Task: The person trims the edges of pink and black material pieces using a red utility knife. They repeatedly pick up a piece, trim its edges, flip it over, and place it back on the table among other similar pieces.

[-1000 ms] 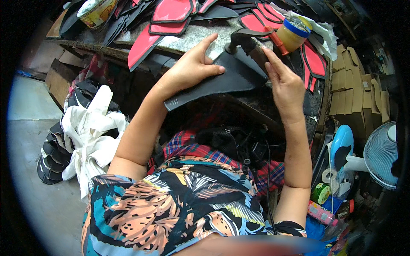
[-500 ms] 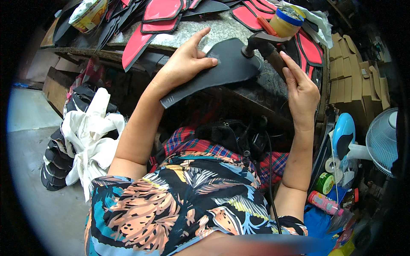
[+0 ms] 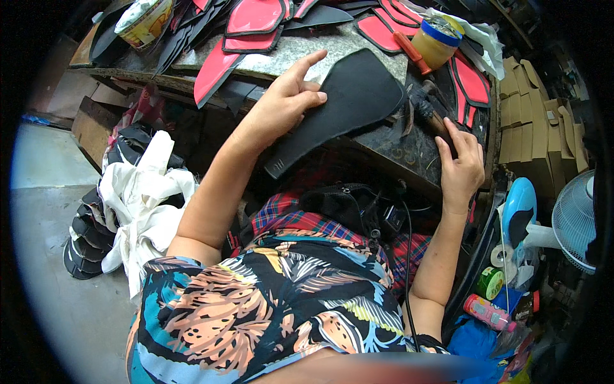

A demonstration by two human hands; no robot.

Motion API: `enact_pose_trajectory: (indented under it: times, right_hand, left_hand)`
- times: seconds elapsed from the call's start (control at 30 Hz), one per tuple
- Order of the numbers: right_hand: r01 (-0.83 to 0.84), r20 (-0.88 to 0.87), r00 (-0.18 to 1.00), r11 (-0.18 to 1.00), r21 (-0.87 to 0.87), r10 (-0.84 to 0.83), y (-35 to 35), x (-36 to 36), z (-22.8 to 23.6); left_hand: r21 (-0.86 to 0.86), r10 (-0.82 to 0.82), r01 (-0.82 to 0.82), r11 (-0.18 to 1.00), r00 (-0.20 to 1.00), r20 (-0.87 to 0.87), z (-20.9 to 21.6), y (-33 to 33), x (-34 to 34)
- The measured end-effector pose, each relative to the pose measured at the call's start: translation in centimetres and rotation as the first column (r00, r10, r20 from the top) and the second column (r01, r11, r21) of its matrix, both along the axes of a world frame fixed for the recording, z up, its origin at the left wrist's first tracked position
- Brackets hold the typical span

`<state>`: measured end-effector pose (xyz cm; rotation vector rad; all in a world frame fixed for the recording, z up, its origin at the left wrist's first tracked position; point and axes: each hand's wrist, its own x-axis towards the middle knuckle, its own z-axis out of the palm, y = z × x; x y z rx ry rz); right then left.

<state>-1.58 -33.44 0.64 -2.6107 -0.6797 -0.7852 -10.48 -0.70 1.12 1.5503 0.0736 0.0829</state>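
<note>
A long black sole-shaped sheet (image 3: pixel 348 102) lies over the front edge of the workbench (image 3: pixel 307 48). My left hand (image 3: pixel 288 99) presses flat on its left part, fingers spread, holding it down. My right hand (image 3: pixel 459 163) is to the right of the sheet, wrapped around the wooden handle of a hammer-like tool (image 3: pixel 430 110) whose dark head rests by the sheet's right edge.
Red and black cut pieces (image 3: pixel 252 19) cover the bench. A yellow glue jar (image 3: pixel 433 43) stands at the back right, a round tin (image 3: pixel 142 20) at the back left. Stacked black soles (image 3: pixel 86 233) and white cloth (image 3: pixel 144 205) lie on the floor left; a fan (image 3: pixel 579 217) and bottles stand right.
The black sheet has shifted right and up onto the bench. My right hand dropped from the sheet's edge and now grips the tool handle lower at the bench's right side.
</note>
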Motion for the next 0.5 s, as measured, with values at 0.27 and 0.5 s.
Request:
enact_pose_trajectory:
  times: [0.27,0.5]
  right_hand:
    - [-0.228,-0.062,0.970,0.969,0.097,0.235,1.3,0.9,2.6]
    - [-0.008,-0.273,0.960,0.974,-0.227,-0.055,0.0,1.2,2.7]
  left_hand:
    - [0.383,0.214,-0.486,0.786,0.794,0.569,4.2,-1.4,-1.2]
    - [0.933,-0.339,-0.350,0.083,0.871,0.356,3.6,-5.0,0.0]
